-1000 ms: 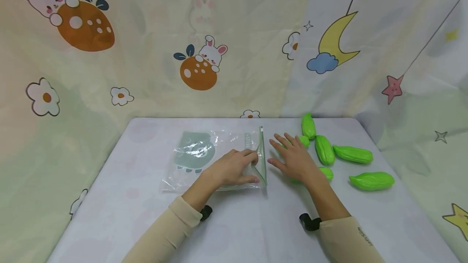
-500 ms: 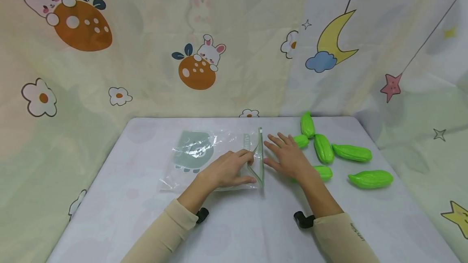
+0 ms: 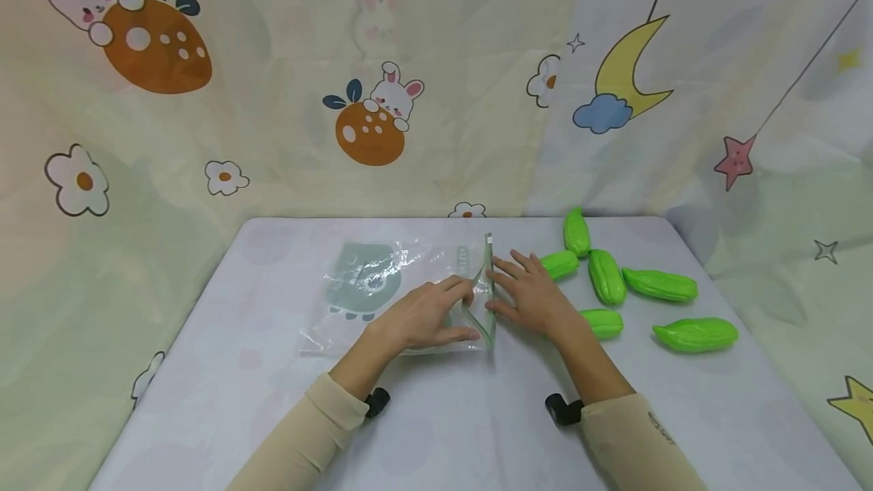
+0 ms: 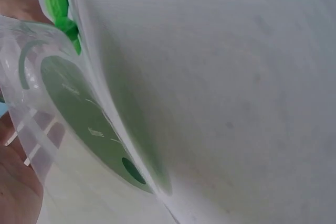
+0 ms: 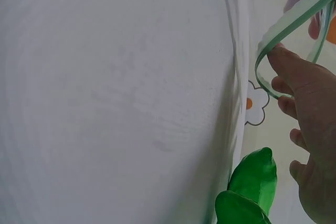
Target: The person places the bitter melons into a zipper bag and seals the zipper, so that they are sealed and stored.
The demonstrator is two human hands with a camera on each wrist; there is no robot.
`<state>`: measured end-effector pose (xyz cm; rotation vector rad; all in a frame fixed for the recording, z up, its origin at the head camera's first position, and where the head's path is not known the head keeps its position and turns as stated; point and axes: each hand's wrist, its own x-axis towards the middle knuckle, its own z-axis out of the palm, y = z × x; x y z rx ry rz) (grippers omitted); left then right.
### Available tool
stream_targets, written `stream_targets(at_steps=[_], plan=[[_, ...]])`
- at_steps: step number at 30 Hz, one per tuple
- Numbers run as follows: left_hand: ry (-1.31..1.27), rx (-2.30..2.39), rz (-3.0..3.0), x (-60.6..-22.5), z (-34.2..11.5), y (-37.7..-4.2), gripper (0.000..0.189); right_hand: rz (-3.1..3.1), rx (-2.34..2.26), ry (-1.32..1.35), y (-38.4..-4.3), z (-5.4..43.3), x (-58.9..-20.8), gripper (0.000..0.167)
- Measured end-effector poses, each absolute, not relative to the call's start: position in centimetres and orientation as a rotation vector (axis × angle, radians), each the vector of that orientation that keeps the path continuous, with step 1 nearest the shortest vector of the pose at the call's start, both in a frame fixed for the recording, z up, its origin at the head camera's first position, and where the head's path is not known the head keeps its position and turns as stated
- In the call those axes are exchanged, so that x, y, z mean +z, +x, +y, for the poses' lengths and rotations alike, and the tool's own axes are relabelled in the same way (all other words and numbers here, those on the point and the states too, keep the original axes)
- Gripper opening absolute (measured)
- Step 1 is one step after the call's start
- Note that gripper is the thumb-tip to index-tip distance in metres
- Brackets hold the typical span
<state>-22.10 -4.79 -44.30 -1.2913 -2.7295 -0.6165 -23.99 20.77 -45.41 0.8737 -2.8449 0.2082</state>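
A clear zip bag point(image 3: 364, 279) with a grey-green printed figure lies flat on the table, its green-edged mouth facing right and parted. My left hand point(image 3: 426, 315) reaches over the bag and grips the lip of the mouth with curled fingers. Opposite it, my right hand point(image 3: 535, 300) has its fingers spread, with the tips right at the green zip strip point(image 5: 294, 27). In the left wrist view, the bag's film point(image 4: 89, 124) stands between the camera and the left hand point(image 4: 18, 182). One green ridged vegetable-shaped piece point(image 3: 561, 264) lies just behind the right hand.
Several more green ridged pieces point(image 3: 660, 286) lie on the right half of the white-covered table point(image 3: 436, 430). A patterned cloth point(image 3: 273, 97) hangs along the table's back edge. Each wrist carries a small black camera point(image 3: 563, 410).
My right hand has moved left from beside the green pieces to the bag's mouth, uncovering more of them. The left hand keeps its grip on the bag.
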Motion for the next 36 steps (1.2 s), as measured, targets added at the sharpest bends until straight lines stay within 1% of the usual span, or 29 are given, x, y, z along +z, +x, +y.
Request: stream_targets(at_steps=[6,14,18,22,31,36], plan=[[-1.279,-0.636,-2.713,-44.3,-4.9,-22.1,0.05,-2.844,0.193,0.906,-24.4,20.6,-45.2,0.059],[-1.262,-0.666,-2.755,-44.2,-5.4,-22.0,0.05,-2.881,0.134,0.968,-24.7,20.0,-44.9,0.063],[-1.215,-0.677,-2.78,-44.0,-5.8,-21.9,0.05,-2.935,0.145,0.953,-24.9,19.7,-45.0,0.061],[-1.22,-0.671,-2.786,-44.1,-6.1,-22.0,0.051,-2.996,0.138,0.929,-25.1,19.5,-45.1,0.059],[-1.224,-0.651,-2.843,-44.1,-6.2,-21.8,0.05,-3.085,0.171,0.878,-25.0,19.2,-45.5,0.063],[-1.263,-0.648,-2.859,-44.1,-6.1,-21.7,0.045,-3.098,0.141,0.836,-25.0,19.0,-45.4,0.065]])
